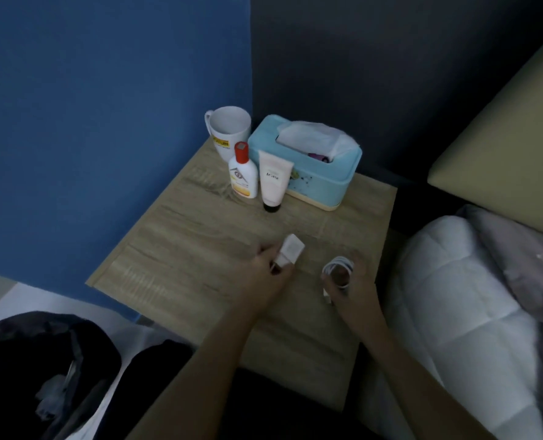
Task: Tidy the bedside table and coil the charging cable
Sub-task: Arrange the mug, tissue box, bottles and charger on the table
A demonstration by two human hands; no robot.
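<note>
Over the front half of the wooden bedside table (200,249), my left hand (271,269) grips a white charger plug (292,250) by its lower end. To its right, my right hand (354,289) holds the white charging cable (338,271) wound into a small coil, with one short end hanging down below the fingers. At the back of the table stand a white mug (228,130), a white bottle with a red cap (243,173), a pale tube (274,184) standing on its dark cap, and a light blue tissue box (308,163).
Blue wall runs along the table's left side, dark wall behind it. A bed with a white duvet (454,281) and a beige headboard (501,138) presses against the table's right edge. A dark bag (48,369) lies on the floor at lower left.
</note>
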